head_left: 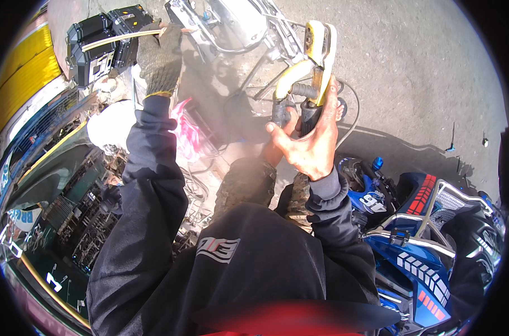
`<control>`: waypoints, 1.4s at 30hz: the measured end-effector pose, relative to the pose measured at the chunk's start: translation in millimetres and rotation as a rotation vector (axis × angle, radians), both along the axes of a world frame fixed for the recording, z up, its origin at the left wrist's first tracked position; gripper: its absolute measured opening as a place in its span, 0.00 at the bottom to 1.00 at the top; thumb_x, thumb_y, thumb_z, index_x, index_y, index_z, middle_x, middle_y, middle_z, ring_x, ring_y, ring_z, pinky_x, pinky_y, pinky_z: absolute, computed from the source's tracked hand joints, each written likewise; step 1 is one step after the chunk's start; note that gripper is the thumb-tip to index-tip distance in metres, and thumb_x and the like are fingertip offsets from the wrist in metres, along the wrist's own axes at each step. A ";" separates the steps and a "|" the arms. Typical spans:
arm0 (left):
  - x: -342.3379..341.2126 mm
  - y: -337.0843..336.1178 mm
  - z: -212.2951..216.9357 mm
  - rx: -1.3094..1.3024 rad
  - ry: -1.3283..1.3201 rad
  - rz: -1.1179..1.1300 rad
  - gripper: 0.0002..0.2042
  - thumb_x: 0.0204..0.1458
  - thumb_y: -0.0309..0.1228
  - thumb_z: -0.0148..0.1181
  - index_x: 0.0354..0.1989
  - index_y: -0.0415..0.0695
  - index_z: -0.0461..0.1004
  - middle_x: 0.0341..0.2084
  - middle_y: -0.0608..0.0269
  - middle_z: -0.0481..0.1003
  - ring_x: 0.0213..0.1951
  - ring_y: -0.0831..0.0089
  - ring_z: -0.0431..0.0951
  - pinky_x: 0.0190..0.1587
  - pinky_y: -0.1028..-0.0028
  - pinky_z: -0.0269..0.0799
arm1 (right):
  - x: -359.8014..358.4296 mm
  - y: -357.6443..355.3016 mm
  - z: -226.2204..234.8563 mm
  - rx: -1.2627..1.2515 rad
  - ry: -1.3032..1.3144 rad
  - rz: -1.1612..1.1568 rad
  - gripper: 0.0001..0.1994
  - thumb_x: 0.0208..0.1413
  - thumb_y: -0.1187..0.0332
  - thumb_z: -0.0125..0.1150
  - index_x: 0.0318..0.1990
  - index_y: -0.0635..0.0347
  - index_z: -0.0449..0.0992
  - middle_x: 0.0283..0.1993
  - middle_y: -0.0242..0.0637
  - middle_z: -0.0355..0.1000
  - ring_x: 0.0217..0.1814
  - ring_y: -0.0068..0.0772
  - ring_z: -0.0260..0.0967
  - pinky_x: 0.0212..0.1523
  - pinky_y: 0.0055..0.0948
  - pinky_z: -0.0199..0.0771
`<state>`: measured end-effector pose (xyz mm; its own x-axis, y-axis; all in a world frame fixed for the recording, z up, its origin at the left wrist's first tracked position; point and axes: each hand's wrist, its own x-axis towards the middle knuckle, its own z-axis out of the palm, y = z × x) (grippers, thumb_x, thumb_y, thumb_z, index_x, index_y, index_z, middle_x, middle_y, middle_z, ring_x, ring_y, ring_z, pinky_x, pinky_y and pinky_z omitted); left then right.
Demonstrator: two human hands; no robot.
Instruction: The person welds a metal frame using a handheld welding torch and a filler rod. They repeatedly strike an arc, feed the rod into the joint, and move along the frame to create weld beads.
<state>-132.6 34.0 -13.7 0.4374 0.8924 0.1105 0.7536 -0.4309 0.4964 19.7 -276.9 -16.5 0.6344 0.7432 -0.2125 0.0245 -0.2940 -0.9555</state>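
Observation:
My left hand (160, 61), in a grey knitted glove, is closed around a thin, pale, slightly curved strip (117, 38) at the upper left. The strip sticks out on both sides of the fist. My bare right hand (313, 148) is at a yellow-and-black hand-held power tool (320, 61), right of centre. Its thumb points left and its fingers lie along the tool's right side, with the black grip (310, 117) between them. A yellow curved part with a ribbed grey side handle (303, 90) juts out leftward. Just left of the grip, bare skin is partly hidden behind my hand.
A silver metal frame (240, 28) stands on the concrete ahead. Black hard cases (92, 47) sit at the far left, above a dark vehicle part and a white bundle (111, 126). A pink plastic bag (187, 131) and loose cables lie between. Blue motorcycle (411, 263) stands at right.

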 end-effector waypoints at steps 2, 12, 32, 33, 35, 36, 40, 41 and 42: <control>2.6 -2.2 2.2 -0.007 -0.017 0.010 0.19 0.57 0.39 0.68 0.49 0.37 0.76 0.38 0.51 0.80 0.40 0.59 0.81 0.48 0.63 0.75 | 1.9 -0.6 0.6 -0.036 -0.054 0.029 0.62 0.37 0.69 0.81 0.78 0.73 0.41 0.71 0.61 0.59 0.71 0.48 0.64 0.68 0.43 0.69; 11.3 -9.2 13.1 -0.034 0.004 0.061 0.17 0.57 0.37 0.68 0.47 0.38 0.76 0.33 0.52 0.80 0.36 0.63 0.81 0.43 0.64 0.75 | 4.1 0.7 -5.0 -0.024 0.377 -0.026 0.66 0.37 0.60 0.82 0.78 0.72 0.38 0.60 0.47 0.73 0.42 0.31 0.73 0.57 0.40 0.72; 10.2 -9.5 4.0 0.071 -0.044 -0.008 0.16 0.61 0.37 0.66 0.45 0.34 0.78 0.29 0.58 0.81 0.33 0.73 0.81 0.38 0.70 0.76 | -2.4 -1.1 -9.4 0.047 0.301 -0.087 0.64 0.36 0.65 0.81 0.78 0.71 0.39 0.59 0.47 0.72 0.37 0.27 0.70 0.37 0.26 0.76; 11.5 -10.1 4.7 0.087 -0.048 -0.016 0.16 0.61 0.37 0.66 0.45 0.34 0.78 0.29 0.58 0.81 0.33 0.73 0.81 0.39 0.70 0.76 | -2.9 -0.4 -10.0 0.055 0.335 -0.095 0.65 0.36 0.65 0.81 0.78 0.71 0.39 0.59 0.47 0.72 0.37 0.28 0.70 0.37 0.27 0.76; 13.7 -11.5 7.3 0.090 -0.026 -0.021 0.16 0.61 0.37 0.66 0.45 0.34 0.78 0.29 0.57 0.81 0.33 0.73 0.81 0.38 0.71 0.76 | -4.4 1.7 -11.7 0.072 0.369 -0.108 0.65 0.37 0.64 0.81 0.78 0.71 0.39 0.58 0.48 0.72 0.36 0.28 0.70 0.37 0.27 0.77; 14.6 -12.4 8.4 0.092 -0.015 -0.024 0.16 0.61 0.37 0.66 0.46 0.35 0.77 0.29 0.57 0.81 0.33 0.73 0.81 0.38 0.71 0.76 | -4.7 2.3 -12.3 0.071 0.390 -0.108 0.65 0.37 0.64 0.81 0.78 0.71 0.39 0.58 0.48 0.72 0.36 0.29 0.71 0.37 0.27 0.77; 14.7 -16.9 9.2 0.007 -0.048 0.056 0.16 0.60 0.37 0.66 0.47 0.35 0.78 0.32 0.55 0.81 0.33 0.72 0.82 0.38 0.70 0.77 | -3.7 3.0 -13.6 0.039 0.420 -0.089 0.65 0.37 0.63 0.81 0.78 0.71 0.38 0.58 0.50 0.72 0.37 0.29 0.72 0.37 0.28 0.78; 14.9 -16.4 8.8 -0.009 -0.067 0.052 0.17 0.60 0.38 0.66 0.47 0.35 0.78 0.33 0.54 0.81 0.34 0.70 0.82 0.39 0.68 0.77 | -3.0 2.6 -13.8 0.039 0.427 -0.087 0.65 0.37 0.63 0.81 0.78 0.72 0.38 0.58 0.50 0.72 0.38 0.30 0.72 0.37 0.29 0.78; 15.0 -15.6 8.5 -0.039 -0.088 0.071 0.17 0.60 0.38 0.66 0.48 0.35 0.78 0.34 0.53 0.81 0.34 0.69 0.82 0.39 0.67 0.77 | -2.7 2.6 -14.0 0.040 0.434 -0.085 0.65 0.37 0.63 0.81 0.78 0.72 0.38 0.59 0.51 0.72 0.38 0.30 0.73 0.37 0.29 0.78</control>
